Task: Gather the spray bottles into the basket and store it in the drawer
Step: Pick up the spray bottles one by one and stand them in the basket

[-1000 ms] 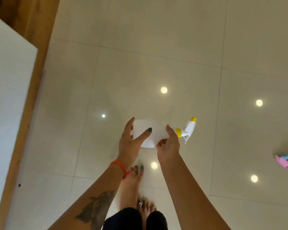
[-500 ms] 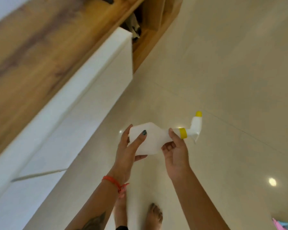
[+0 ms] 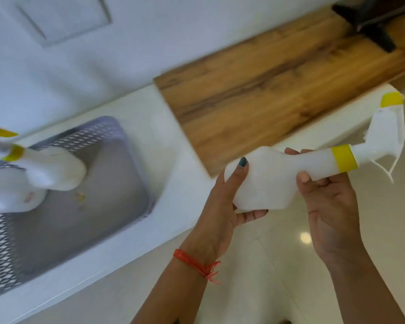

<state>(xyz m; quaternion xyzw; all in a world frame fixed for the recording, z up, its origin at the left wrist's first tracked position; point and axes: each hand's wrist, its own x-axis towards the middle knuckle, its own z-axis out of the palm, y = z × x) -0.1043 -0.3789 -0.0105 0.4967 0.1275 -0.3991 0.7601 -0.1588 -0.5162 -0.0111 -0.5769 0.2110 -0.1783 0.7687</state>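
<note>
Head view, lowest in the frame: two bare forearms rise from the bottom edge, a red thread bracelet (image 3: 198, 265) on the left wrist. The left hand (image 3: 222, 206) curls round the wide base of a white spray bottle (image 3: 267, 181), thumb on top and fingers underneath; the right hand (image 3: 325, 202) pinches its narrow neck just below the yellow collar. The bottle lies sideways at centre right, trigger head pointing to the upper right, over the glossy floor tiles (image 3: 278, 265).

Farther off, at left, a grey mesh-walled basket (image 3: 117, 146) sits on a white counter (image 3: 173, 202), well apart from the held bottle. At least one more white bottle (image 3: 54, 169) with yellow trim rests inside; motion blur makes a second likely but uncertain. A wood-grain panel (image 3: 278, 94) lies beyond, upper right.

The plastic looks smooth and thin-walled, waisted in the middle. Risk: the long trigger head could catch the basket's rim or knock the bottle inside if it is swung in sideways.
</note>
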